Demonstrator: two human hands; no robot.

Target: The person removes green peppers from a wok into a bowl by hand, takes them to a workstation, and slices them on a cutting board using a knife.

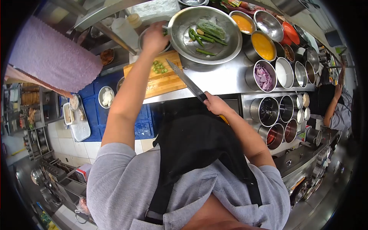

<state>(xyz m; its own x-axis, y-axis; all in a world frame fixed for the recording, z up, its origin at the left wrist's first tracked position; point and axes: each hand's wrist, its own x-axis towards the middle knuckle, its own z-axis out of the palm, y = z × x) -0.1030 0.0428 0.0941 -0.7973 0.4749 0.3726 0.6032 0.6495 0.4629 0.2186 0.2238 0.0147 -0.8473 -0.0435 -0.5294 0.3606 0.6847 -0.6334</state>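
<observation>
My right hand (216, 104) is wrapped round the handle of a long kitchen knife (186, 81), whose blade points up and left towards a wooden cutting board (165, 85). Chopped green pieces (158, 68) lie on the board near the knife tip. My left hand (155, 38) reaches past the board, over a metal bowl (142, 41) with something green in it; its fingers are too hidden to read. Beside that hand stands a wide steel colander (232, 48) holding whole green chillies (197, 39) and a leafy green bundle (211, 30).
On the right are steel pots, among them one with sliced purple onion (263, 78) and one with yellow liquid (263, 45). A white-filled bowl (106, 97) sits left on a blue surface (143, 122). Another person (339, 107) stands far right. A pink towel (53, 50) hangs upper left.
</observation>
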